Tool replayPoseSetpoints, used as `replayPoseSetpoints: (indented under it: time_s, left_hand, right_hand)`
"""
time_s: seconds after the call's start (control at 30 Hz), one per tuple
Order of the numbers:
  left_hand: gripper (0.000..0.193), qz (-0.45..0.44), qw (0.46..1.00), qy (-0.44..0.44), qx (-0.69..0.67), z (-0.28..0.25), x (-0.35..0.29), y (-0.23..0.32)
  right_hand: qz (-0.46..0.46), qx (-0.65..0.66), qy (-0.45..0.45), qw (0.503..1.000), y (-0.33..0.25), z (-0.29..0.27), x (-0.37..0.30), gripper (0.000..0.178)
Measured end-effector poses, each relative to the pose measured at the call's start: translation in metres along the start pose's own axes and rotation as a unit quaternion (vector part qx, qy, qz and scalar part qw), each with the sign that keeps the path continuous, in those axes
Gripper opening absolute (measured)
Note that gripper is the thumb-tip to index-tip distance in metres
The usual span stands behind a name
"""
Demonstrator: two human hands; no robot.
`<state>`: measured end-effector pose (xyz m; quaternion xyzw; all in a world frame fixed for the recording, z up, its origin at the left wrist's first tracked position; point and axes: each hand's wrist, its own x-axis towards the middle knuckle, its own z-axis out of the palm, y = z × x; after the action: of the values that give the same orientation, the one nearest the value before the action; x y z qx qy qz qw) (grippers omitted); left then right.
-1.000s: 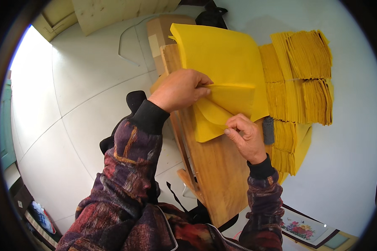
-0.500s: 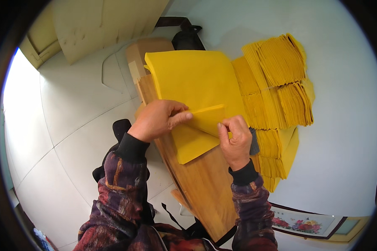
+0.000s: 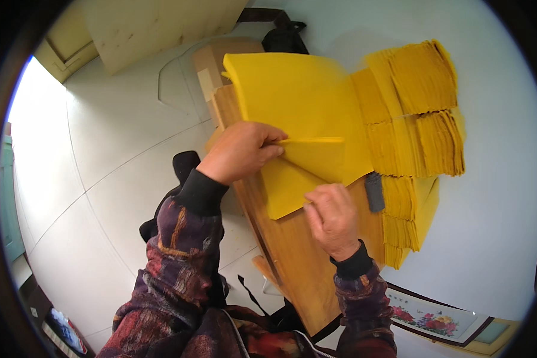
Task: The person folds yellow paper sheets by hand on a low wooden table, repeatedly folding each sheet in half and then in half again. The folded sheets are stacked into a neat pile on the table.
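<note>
A stack of thin yellow sheets (image 3: 292,89), fabric or paper, covers the far part of the wooden bench. At its near left edge, my left hand (image 3: 244,149) pinches the folded-over top sheet (image 3: 316,152) between thumb and fingers. The fold makes a straight raised edge running right from those fingers, and a flat yellow layer (image 3: 286,191) shows beneath the flap. My right hand (image 3: 333,221) is just below the flap, by the lower edge of that layer. Its fingers are curled with the tips close together; whether they grip the layer's edge is hidden.
Piles of folded yellow pieces (image 3: 423,77) stand along the wall to the right. A dark grey block (image 3: 374,192) lies between them and the stack. The wooden bench (image 3: 298,262) runs toward me. A cardboard box (image 3: 206,65) is at the far end; tiled floor (image 3: 119,149) lies left.
My right hand has left the flap's right corner and moved down toward the lower edge. My left hand keeps its pinch. The whole view has shifted slightly.
</note>
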<state>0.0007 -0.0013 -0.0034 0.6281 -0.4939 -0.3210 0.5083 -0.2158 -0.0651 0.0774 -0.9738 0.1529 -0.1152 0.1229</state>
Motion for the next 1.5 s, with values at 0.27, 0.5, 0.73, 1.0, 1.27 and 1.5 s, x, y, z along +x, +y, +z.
replayPoseSetpoints:
  time_s: [0.27,0.5,0.73,1.0,1.27,1.5]
  left_hand:
    - [0.025,-0.030,0.999,-0.007,-0.014,0.001,-0.001,0.003]
    - [0.025,-0.031,0.999,-0.005,-0.014,0.001,-0.001,0.002]
    - [0.024,-0.026,1.000,-0.008,-0.001,0.001,-0.001,0.002]
    - [0.024,-0.037,0.999,-0.010,-0.010,0.004,0.000,-0.001]
    - [0.025,-0.035,0.999,-0.009,-0.001,0.002,0.000,0.001]
    - [0.025,-0.038,0.999,-0.002,-0.005,0.001,0.000,0.002]
  right_hand:
    - [-0.061,-0.041,-0.040,0.996,0.008,0.023,-0.014,0.021]
    - [-0.009,0.049,-0.067,0.997,0.016,0.020,-0.007,0.012]
    - [0.045,0.177,-0.123,0.976,0.024,0.011,0.005,0.011]
    - [0.032,0.137,-0.105,0.984,0.021,0.016,0.002,0.012]
    - [0.024,0.126,-0.088,0.988,0.018,0.018,0.001,0.011]
    - [0.080,0.205,-0.100,0.970,0.025,0.018,0.003,0.011]
